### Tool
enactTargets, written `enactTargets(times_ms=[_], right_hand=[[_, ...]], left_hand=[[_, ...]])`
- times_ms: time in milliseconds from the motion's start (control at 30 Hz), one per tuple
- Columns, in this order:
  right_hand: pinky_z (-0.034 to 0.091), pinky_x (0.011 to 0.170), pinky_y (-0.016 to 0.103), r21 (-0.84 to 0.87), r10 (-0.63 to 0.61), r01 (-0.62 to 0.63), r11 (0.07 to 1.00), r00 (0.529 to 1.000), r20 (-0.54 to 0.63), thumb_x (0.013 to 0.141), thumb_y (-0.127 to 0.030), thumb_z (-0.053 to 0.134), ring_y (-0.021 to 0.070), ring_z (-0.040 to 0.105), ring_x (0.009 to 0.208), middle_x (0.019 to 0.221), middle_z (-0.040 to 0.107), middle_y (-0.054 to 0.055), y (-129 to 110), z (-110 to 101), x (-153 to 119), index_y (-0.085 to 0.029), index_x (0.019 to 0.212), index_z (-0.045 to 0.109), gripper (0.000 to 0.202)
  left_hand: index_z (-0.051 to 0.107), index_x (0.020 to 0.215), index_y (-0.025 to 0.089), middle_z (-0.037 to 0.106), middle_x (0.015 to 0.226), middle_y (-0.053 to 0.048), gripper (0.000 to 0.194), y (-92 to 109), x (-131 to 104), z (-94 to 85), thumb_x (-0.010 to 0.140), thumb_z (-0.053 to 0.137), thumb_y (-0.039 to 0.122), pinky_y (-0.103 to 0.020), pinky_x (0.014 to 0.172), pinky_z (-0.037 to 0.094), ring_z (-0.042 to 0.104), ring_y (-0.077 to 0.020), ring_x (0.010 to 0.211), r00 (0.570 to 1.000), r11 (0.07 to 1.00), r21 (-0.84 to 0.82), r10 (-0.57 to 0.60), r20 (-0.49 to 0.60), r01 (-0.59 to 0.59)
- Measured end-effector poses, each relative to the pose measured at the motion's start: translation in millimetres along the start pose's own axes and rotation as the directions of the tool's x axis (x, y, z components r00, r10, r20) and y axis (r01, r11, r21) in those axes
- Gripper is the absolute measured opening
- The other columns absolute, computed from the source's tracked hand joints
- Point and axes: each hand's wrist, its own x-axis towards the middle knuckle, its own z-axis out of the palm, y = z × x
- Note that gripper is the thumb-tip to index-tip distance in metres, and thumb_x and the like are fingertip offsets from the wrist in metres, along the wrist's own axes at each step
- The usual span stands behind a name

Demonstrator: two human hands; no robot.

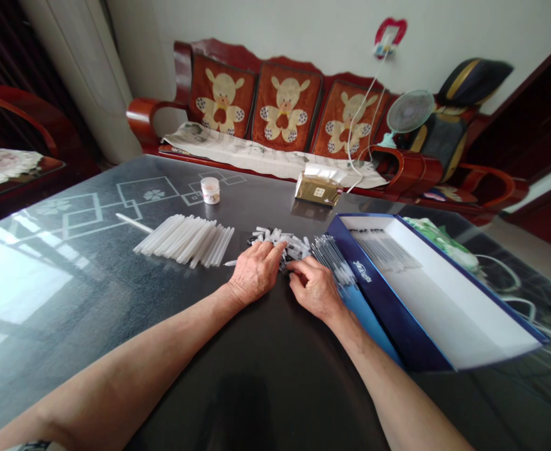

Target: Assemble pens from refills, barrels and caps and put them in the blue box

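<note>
Left hand (258, 270): palm down, fingers bent over the near left part of the small-piece pile; the fingertips are partly lost among the pieces, so I cannot tell whether any is gripped.
Right hand (317, 287): just beside the left, fingers curled, thumb and forefinger drawn close at the pile's near edge; a dark bit shows at the tips, but whether it is pinched or merely touched I cannot tell.
Small pieces (297, 247): one loose heap, white, clear and black, under the left fingers and just beyond the right hand.
Pointed piece (230, 263): one, pale, lying just left of the left hand.
Pale tubes (191, 241): a bundle laid side by side, left of the left hand.
Lone tube (133, 222): one, farther left, its near end by the bundle.
Pen refills (334, 260): a slim dark-ended bunch, just right of and beyond the right hand.
Blue box (486, 319): open, white inside, right of the right hand; more refills (386, 247) lie at its far end.
Round tub (210, 191): white, upright, beyond the left hand, past the tubes.
Tissue pack (319, 189): gold, a white sheet standing out, well beyond both hands.
Table (266, 376): dark, glossy, beneath both hands.
Sofa (156, 119): red-brown wood, past the table, with three bear cushions (285, 106).
</note>
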Motion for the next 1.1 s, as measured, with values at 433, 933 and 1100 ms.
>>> enactTargets(times_ms=[433,933,1100], right_hand=[[0.054,0.077,0.035,0.204,0.099,-0.072,0.976,0.987,-0.125,0.088,-0.024,0.053,0.0193,0.066,0.081,0.091,0.068,0.006,3,6,3,-0.021,0.095,0.062,0.012],[0.058,0.074,0.032,0.479,0.277,-0.219,0.85,0.96,-0.052,0.087,-0.032,0.057,0.0182,0.07,0.08,0.095,0.073,0.005,4,12,1,-0.021,0.102,0.065,0.02],[0.057,0.074,0.031,0.476,0.264,-0.212,0.853,0.963,-0.044,0.086,-0.031,0.058,0.0174,0.07,0.077,0.088,0.072,0.004,7,12,0,-0.021,0.097,0.064,0.016]], left_hand=[[0.061,0.108,0.019,0.06,0.08,-0.004,0.026,3,0,-3.2,0.098,0.04,0.031,-0.03,0.071,0.047,0.057,-0.0186,0.075,0.999,0.999,-0.038,-0.011,0.044,0.013],[0.063,0.106,0.019,0.059,0.083,-0.005,0.025,3,-1,-4.0,0.096,0.041,0.029,-0.03,0.074,0.047,0.055,-0.0189,0.078,0.994,0.998,-0.061,0.027,0.106,-0.021],[0.063,0.105,0.019,0.06,0.081,-0.006,0.025,3,0,-4.6,0.096,0.043,0.029,-0.031,0.075,0.048,0.056,-0.0194,0.079,0.991,0.995,-0.09,0.048,0.121,-0.037]])
